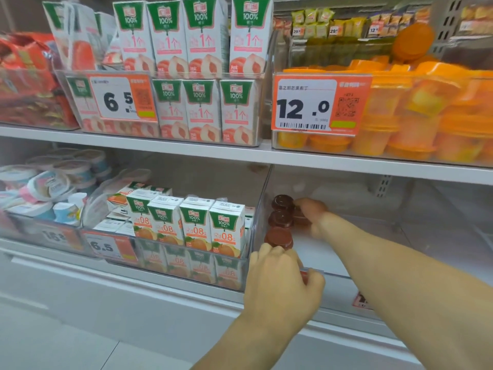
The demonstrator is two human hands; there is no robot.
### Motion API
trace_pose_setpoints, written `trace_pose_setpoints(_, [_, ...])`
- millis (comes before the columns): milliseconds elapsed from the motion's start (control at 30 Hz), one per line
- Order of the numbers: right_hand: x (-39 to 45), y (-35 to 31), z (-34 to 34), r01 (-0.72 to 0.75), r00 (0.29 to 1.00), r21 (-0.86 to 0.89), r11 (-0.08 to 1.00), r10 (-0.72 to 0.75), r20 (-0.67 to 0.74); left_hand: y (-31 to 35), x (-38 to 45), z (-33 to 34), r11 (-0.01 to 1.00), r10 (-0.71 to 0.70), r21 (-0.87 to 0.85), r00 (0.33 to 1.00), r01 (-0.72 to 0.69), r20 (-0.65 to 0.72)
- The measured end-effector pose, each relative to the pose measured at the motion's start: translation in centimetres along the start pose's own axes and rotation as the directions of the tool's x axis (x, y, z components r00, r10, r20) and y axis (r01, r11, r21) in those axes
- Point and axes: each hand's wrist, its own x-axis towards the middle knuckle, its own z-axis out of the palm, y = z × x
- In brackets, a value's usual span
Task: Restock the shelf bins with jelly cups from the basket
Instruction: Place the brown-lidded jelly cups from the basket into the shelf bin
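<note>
Dark-red jelly cups [280, 218] line the clear bin's [262, 198] left wall. The right hand [310, 216] pinches one beside them; the left hand [282, 284] grips another at the front edge. Next: release, fetch more.

Three dark red jelly cups [280, 221] sit in a row in the clear bin [262, 198]; a fourth [301, 218] is partly hidden. Four orange juice cartons [186, 225] front the bin to the left.

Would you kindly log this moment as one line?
right hand: holds dark red jelly cup | left hand: grips another cup | clear plastic shelf bin: three cups in a row
</note>
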Motion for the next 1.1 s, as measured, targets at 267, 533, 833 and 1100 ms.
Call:
trace_pose_setpoints(267, [-5.4,-3.7,-3.4,0.229,0.938,-0.518,0.825,-0.329,-0.109,0.8,-0.2,-0.4,0.985,-0.084,-0.149,0.996,0.082,-0.012])
trace_pose_setpoints(533, [-24.0,4.3,-14.6,0.745,0.622,-0.327,0.581,-0.782,0.028,5.1,-3.2,-1.2,0.845,-0.033,-0.509,0.933,-0.165,-0.357])
trace_pose_setpoints(833, [-23.6,25.2,-28.9,0.255,0.956,-0.829,0.499,0.002,0.295,11.9,-15.8,12.2,0.994,0.047,-0.109,0.786,0.026,0.617])
trace_pose_setpoints(1100, [-27.2,34.1,-34.5,0.043,0.984,-0.923,0.383,0.143,0.105,13.3,-25.6,22.5,0.994,0.057,0.027,0.698,-0.108,0.714])
